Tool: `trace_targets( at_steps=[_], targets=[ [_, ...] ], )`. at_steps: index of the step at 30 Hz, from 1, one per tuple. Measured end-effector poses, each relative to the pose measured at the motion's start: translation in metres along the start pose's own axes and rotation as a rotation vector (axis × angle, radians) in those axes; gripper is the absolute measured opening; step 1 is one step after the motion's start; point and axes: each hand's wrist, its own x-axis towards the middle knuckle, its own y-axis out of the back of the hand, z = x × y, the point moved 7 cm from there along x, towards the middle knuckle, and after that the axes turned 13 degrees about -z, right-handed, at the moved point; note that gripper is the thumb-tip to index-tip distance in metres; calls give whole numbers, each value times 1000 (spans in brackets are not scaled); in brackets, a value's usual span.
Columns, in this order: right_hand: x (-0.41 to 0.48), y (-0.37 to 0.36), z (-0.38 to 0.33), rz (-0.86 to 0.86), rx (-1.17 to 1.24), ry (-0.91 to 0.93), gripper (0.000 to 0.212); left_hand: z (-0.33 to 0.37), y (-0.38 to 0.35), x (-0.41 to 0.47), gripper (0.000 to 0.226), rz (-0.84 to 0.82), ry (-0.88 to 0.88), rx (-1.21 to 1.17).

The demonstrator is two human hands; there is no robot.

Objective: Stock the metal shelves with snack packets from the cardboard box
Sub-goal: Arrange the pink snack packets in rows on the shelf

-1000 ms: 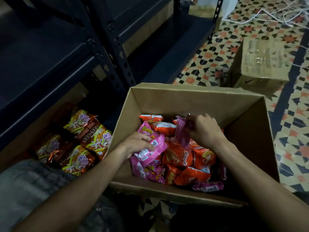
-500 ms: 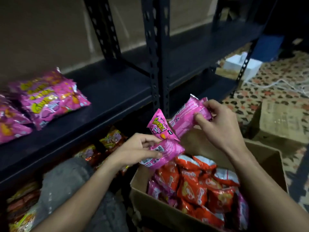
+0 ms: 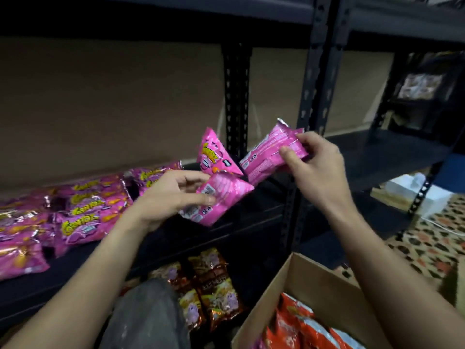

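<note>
Landmark: middle shelf (image 3: 254, 207), a dark metal board.

- Left hand (image 3: 171, 197) is over the front of the middle shelf. Thumb and fingers pinch a lower pink packet (image 3: 224, 195), which is back side up with its barcode showing.
- An upright pink packet (image 3: 214, 154) stands on end just above the lower one, printed face out, with its bottom edge at the left fingers. I cannot tell how it is gripped.
- Right hand (image 3: 319, 170) is raised above the middle shelf's right end and apart from the left hand. Its fingers curl round a long pink packet (image 3: 264, 157), held tilted with the sealed end up. The low corner of this packet is close to the upright one; contact is unclear.
- Shelved pink packets (image 3: 83, 210) lie flat and overlapping on the left part of the middle shelf, well left of both hands.
- Brown-and-orange packets (image 3: 214, 288) lie on the level below the middle shelf.
- The cardboard box (image 3: 317, 283) sits open on the floor, below and in front of the middle shelf's right end. Red packets (image 3: 299, 326) are inside it.
- A knee in grey fabric (image 3: 148, 316) is just left of the box, under the shelf's front edge.
- Black slotted upright (image 3: 236, 96) rises behind the middle shelf, level with the held packets.
</note>
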Motion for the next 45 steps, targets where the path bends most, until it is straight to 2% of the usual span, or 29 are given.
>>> trace_targets(
  at_steps=[5,8,13,17,19,25,28,31,33,35,37,41,43,45],
  targets=[
    [19,-53,23,-29,-74,-74,9,9,46,-1,21,127,-10,-81],
    [19,-80,50,-51,-90,-153,15,3,67,0,34,167,26,-133],
    [15,-97,73,-107,-54,-246,12,-10,81,9,36,251,73,-294],
    [16,-109,82,-259,-106,-303,35,-17,87,21,50,309,113,-383],
    [13,-112,84,-319,-139,-329,40,-17,88,29,53,315,120,-411],
    [30,-103,82,-509,-249,-467,54,-22,83,52,39,251,154,-347],
    [55,-89,61,-461,-278,-403,45,-26,80,65,33,203,169,-326],
    [81,-91,37,-357,-143,-245,24,-20,77,79,24,201,167,-317],
    [95,-104,31,-324,149,-228,24,-13,76,90,26,200,129,-260],
    [106,-113,28,-317,429,-310,36,-7,80,96,29,255,93,-119],
    [115,-118,29,-347,582,-404,52,-7,89,101,32,332,99,43],
    [127,-128,32,-495,474,-464,77,-6,102,116,39,394,114,379],
    [129,-136,36,-511,454,-465,76,-3,100,125,38,367,70,509],
    [132,-138,44,-468,498,-466,60,-1,95,130,36,309,36,565]
  ],
)
